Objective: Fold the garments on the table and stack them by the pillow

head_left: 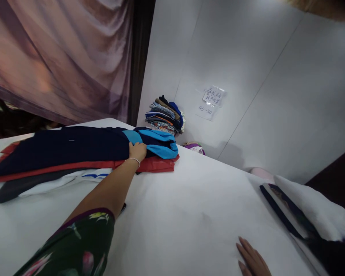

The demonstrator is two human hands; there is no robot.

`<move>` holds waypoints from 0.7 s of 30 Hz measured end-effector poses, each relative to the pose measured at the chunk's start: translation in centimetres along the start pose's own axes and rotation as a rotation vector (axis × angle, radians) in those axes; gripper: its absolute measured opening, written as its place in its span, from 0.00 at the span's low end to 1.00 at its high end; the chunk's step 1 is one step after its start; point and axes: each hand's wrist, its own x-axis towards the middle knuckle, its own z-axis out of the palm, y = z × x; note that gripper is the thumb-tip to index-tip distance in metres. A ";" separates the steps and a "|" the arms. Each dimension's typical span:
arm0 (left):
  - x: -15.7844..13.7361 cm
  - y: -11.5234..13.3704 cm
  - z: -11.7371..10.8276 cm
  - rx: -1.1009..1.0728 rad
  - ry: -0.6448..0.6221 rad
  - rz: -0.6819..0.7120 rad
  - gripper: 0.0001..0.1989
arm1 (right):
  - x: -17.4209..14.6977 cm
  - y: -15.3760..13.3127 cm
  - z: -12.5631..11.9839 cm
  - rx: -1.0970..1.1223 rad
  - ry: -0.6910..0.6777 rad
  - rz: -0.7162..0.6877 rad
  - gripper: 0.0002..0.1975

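My left hand [138, 151] reaches out over the far left of the white table. Its fingers curl down and grip a navy garment [83, 143] near its teal band; the fingertips are partly hidden in the cloth. Bright blue trim [162, 143] shows at the garment's right end. A red garment [158, 164] lies under it, with dark grey and white pieces [63, 182] below that. My right hand [252, 257] is low at the front, over the table, fingers stretched and holding nothing; its lower part is out of view.
A white table [184, 214] spreads before me. Folded clothes [163, 115] are stacked by the wall, beside a purple and white bundle [194, 147]. White and dark garments [304, 211] lie at right. Handwritten paper notes [214, 96] are on the wall; a curtain [69, 53] hangs at left.
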 end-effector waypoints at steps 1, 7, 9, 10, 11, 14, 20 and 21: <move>0.3 0.0 -0.6 -0.006 -0.001 -0.028 0.16 | -0.1 0.1 0.0 -0.011 0.012 -0.023 0.24; 2.0 2.8 -6.3 -0.089 0.021 -0.064 0.19 | -0.3 1.1 0.1 -0.079 0.039 -0.229 0.28; 1.4 5.3 -7.9 -0.132 0.040 -0.012 0.20 | -0.2 1.0 0.2 -0.089 0.065 -0.259 0.30; 0.8 6.9 -8.4 -0.153 0.046 0.020 0.19 | -0.1 0.8 0.2 -0.088 0.074 -0.266 0.31; 0.0 8.6 -8.7 -0.175 0.047 0.053 0.19 | -0.1 0.6 0.2 -0.084 0.085 -0.270 0.31; -2.9 13.8 -8.5 -0.241 0.014 0.147 0.16 | 0.0 0.1 0.3 -0.054 0.116 -0.265 0.31; -7.7 20.3 -9.0 -0.365 -0.009 0.239 0.16 | 0.4 -0.1 0.8 0.052 0.157 -0.245 0.29; -8.4 21.2 -9.6 -0.387 -0.011 0.259 0.16 | 0.5 -0.1 0.8 0.069 0.165 -0.240 0.29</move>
